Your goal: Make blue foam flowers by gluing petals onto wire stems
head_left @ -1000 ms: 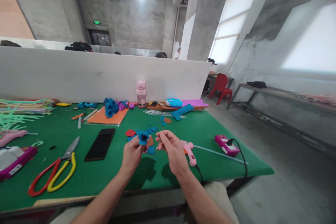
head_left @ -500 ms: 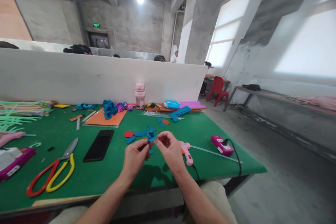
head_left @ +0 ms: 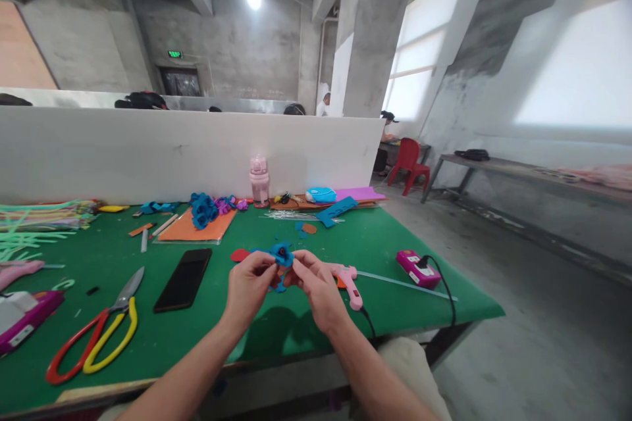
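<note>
Between my two hands is a small blue felt flower (head_left: 282, 252) with a dark centre, held above the green table. My left hand (head_left: 250, 281) pinches its left edge between thumb and fingers. On the other side, my right hand (head_left: 316, 284) grips the flower's right edge with thumb and fingertips. Partly hidden behind my left fingers lies a red felt piece (head_left: 239, 254). Beside my right hand a pink glue gun (head_left: 351, 286) rests on the table, a clear glue stick (head_left: 405, 285) running out of its back.
Scissors (head_left: 106, 322) with red and yellow handles and a black phone (head_left: 183, 279) lie left. Blue felt flowers (head_left: 203, 210) sit on an orange sheet (head_left: 182, 229). A pink bottle (head_left: 259, 181) stands by the white partition (head_left: 197, 151). A corded magenta power strip (head_left: 418, 269) is right.
The blue flower has turned so its dark centre faces me more. Both hands have shifted their grip slightly around it. The view has tilted a little.
</note>
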A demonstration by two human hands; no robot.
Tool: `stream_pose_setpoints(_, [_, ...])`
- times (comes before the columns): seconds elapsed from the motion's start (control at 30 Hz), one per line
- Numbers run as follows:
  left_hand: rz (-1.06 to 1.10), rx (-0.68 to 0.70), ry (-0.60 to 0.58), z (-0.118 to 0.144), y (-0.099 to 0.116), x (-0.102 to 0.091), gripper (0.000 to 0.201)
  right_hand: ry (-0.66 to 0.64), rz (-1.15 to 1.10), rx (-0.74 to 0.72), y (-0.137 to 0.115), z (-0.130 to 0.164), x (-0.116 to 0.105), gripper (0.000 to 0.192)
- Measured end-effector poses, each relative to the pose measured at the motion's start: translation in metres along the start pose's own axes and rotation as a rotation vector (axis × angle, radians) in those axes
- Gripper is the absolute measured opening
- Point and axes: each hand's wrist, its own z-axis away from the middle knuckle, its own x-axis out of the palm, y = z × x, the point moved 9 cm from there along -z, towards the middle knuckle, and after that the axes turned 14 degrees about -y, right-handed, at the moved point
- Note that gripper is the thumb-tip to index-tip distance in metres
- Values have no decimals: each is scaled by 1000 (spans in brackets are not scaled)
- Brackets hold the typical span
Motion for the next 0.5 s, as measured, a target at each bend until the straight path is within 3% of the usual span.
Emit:
stream_pose_setpoints(0.2, [33, -48, -75, -8, -23, 11, 15, 122, 26, 24, 7, -4, -19, 13])
stream_pose_setpoints(0.33, [136, -86, -50, -10, -40, 7, 22, 134, 60, 112, 10, -16, -18, 12])
stream_pose_setpoints(0.43, [206, -107, 46, -7, -41, -7, 23, 163, 146, 72, -22, 1, -29, 16])
stream_pose_setpoints(0.5, [219, -109, 75, -5, -37, -15, 21, 291, 225, -48, -56, 42, -61, 19])
